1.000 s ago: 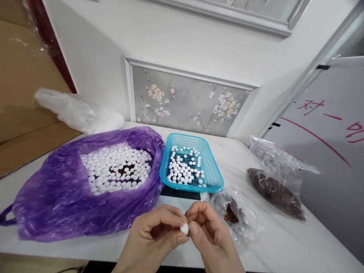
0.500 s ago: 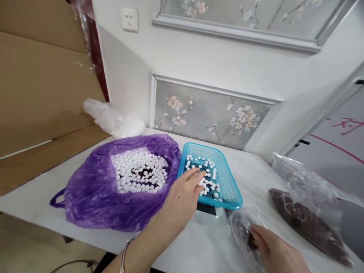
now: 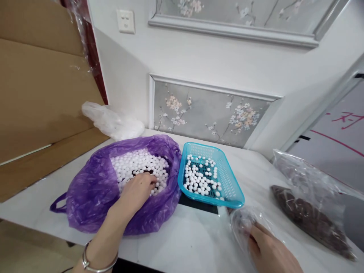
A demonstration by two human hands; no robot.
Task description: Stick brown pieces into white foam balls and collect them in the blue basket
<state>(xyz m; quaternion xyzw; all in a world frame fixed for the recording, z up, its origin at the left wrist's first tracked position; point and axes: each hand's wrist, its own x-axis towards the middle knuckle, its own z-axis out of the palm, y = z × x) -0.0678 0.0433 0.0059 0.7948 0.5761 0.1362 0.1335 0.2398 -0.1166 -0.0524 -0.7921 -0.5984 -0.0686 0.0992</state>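
Note:
A purple plastic bag (image 3: 93,189) lies open, with many small white balls (image 3: 129,163) in it. My left hand (image 3: 139,189) reaches into this bag, fingers curled down and closed among the balls; its fingertips are partly hidden. To the right stands a blue slotted plastic basket (image 3: 231,185), holding a looser layer of white balls (image 3: 199,182). My right hand (image 3: 270,242) is closed on a crumpled clear plastic bag (image 3: 241,220) beside the basket's near right corner. What lies inside that clear bag is mostly covered by the hand.
A larger clear bag with dark brown contents (image 3: 309,216) lies at the right. A white plastic bag (image 3: 110,121) rests at the back left beside a big cardboard box (image 3: 45,91). Behind the white table (image 3: 182,242) rises a panelled wall (image 3: 199,57). A dark strip (image 3: 199,205) lies before the basket.
My left hand has moved left from over the blue basket into the purple bag, and its spread fingers have curled. My right hand stays at the clear bag, shifted slightly.

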